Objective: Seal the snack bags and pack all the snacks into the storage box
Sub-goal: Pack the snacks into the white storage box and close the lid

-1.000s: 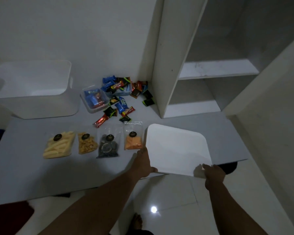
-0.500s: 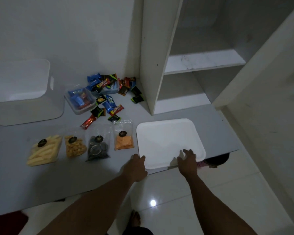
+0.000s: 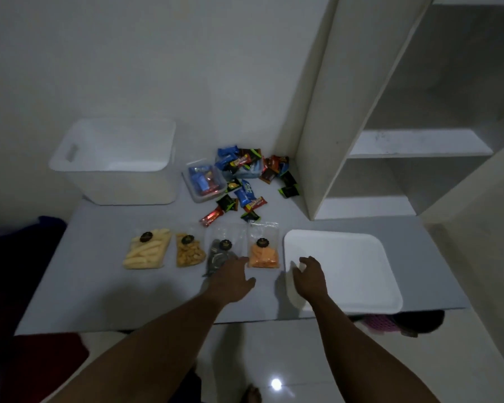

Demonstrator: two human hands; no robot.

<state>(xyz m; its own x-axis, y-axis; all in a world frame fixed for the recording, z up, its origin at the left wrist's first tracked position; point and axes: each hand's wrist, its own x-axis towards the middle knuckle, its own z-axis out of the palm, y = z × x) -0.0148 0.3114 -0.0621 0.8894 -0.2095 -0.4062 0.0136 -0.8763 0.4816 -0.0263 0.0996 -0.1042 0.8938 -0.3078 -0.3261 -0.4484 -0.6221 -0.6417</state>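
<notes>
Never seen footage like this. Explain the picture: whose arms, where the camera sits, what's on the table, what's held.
No machine here: a person works bare-handed, and the single camera sits on their head, looking forward and down, so both forearms enter from below. On the grey table stand an open white storage box, a small clear tub of wrapped bars, and loose wrapped bars beside it. Nearer lie four clear snack bags: pale sticks, golden bits, dark pieces, orange chips. A white lid lies flat at right. The left hand reaches over the dark pieces, fingers relaxed; the right hand rests on the lid's left edge. Neither grips anything.
</notes>
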